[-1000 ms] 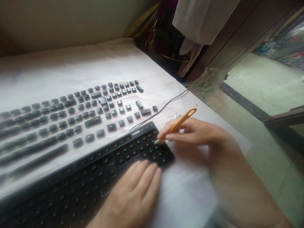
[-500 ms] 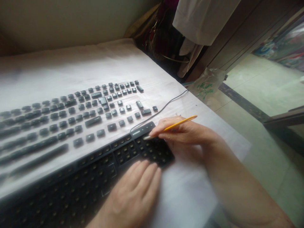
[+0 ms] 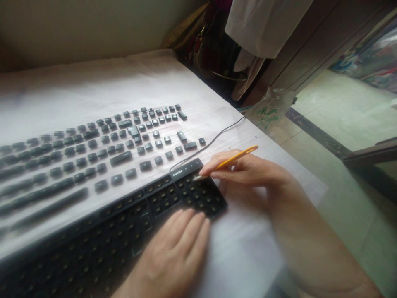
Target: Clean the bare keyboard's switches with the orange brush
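Note:
A black keyboard point(image 3: 102, 231) with its keycaps off lies at an angle across the front of the table, its bare key posts showing. My left hand point(image 3: 173, 248) rests flat on its near edge, fingers stretched out side by side. Above the number pad end, my right hand point(image 3: 240, 167) pinches a small brush with a yellow handle point(image 3: 237, 157) like a pen. The brush's pale tip point(image 3: 197, 178) points down among the key posts, just below the brand label.
Loose black keycaps point(image 3: 120, 158) lie in rows on the white-covered table point(image 3: 124, 78) behind the keyboard. A thin cable point(image 3: 217, 135) runs from it to the table's right edge. Beyond that edge are a clear plastic bag point(image 3: 269, 109) and hanging white cloth point(image 3: 266, 29).
My right hand and the brush have shifted slightly right, with the handle tilted a little more upward. My left hand stays in place on the keyboard.

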Available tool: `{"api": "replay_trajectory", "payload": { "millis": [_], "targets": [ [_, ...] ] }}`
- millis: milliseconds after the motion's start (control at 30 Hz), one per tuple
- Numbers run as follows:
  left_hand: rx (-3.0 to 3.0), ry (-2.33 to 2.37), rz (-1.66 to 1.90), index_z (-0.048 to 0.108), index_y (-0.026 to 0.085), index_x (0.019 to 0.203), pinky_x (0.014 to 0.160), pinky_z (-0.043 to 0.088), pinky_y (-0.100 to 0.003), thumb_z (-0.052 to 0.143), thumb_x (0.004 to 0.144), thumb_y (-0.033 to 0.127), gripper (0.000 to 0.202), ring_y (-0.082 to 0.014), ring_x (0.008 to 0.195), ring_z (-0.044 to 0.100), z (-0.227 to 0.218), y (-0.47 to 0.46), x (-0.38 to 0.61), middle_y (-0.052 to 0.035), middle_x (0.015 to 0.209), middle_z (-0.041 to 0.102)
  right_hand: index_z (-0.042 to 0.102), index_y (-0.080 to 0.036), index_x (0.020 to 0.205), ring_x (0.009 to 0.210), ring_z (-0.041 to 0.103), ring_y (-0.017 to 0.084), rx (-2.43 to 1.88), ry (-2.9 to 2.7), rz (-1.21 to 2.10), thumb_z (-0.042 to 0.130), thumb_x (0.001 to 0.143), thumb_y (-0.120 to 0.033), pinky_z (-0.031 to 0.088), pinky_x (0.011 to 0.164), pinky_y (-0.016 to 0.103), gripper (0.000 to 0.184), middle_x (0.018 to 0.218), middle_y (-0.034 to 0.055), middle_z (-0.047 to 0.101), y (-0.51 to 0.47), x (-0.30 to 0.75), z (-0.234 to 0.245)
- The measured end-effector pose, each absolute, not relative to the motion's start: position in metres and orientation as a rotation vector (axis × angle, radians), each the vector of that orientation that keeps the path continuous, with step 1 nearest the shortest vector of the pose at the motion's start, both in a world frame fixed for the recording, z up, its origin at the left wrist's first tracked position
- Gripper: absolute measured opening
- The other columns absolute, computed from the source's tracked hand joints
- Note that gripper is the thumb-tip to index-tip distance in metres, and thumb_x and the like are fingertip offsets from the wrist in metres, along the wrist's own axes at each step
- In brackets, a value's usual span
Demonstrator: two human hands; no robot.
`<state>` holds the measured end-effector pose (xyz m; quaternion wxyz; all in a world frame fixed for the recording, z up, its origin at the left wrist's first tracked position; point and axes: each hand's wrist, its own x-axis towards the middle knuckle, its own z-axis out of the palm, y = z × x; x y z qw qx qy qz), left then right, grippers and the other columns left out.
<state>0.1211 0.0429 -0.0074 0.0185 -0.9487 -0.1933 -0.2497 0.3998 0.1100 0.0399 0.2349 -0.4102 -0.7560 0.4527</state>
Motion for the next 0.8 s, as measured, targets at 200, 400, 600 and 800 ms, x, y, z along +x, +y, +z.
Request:
{"api": "replay_trajectory", "payload": {
  "millis": [200,400,600,800],
  "targets": [
    [-2.953,-0.600,-0.795,0.069,0.013,0.125,0.113,0.048,-0.034,0.046,0.098,0.009,0.036,-0.0196,0.114,0.067,-0.007,0.041,0.121,-0.0036,0.122,0.075,0.077,-0.018,0.112,0.102,0.074,0.017,-1.092,-2.061,1.145,0.063,0.098,-0.022,0.060,0.094,0.030,0.020,0.111,0.0072,0.080,0.109,0.402,0.044],
    [-2.955,-0.601,-0.789,0.069,0.014,0.125,0.114,0.048,-0.034,0.044,0.099,0.009,0.036,-0.0193,0.114,0.067,-0.007,0.042,0.122,-0.0025,0.122,0.075,0.076,-0.018,0.115,0.098,0.073,0.015,-1.032,-2.128,1.115,0.062,0.100,-0.021,0.060,0.091,0.027,0.021,0.109,0.0063,0.079,0.111,0.394,0.039],
    [-2.953,-0.604,-0.792,0.069,0.014,0.124,0.116,0.045,-0.034,0.044,0.099,0.009,0.036,-0.0186,0.115,0.067,-0.006,0.043,0.122,-0.0020,0.123,0.075,0.076,-0.018,0.117,0.098,0.073,0.015,-1.046,-2.151,1.173,0.061,0.100,-0.020,0.058,0.090,0.026,0.023,0.110,0.0069,0.079,0.111,0.393,0.036],
    [-2.945,-0.592,-0.783,0.069,0.014,0.126,0.116,0.046,-0.035,0.044,0.098,0.008,0.037,-0.0188,0.116,0.066,-0.007,0.042,0.121,-0.0028,0.123,0.075,0.076,-0.017,0.114,0.100,0.073,0.015,-1.074,-2.114,1.190,0.061,0.099,-0.021,0.059,0.091,0.028,0.022,0.110,0.0076,0.079,0.112,0.397,0.038]
  ]
}}
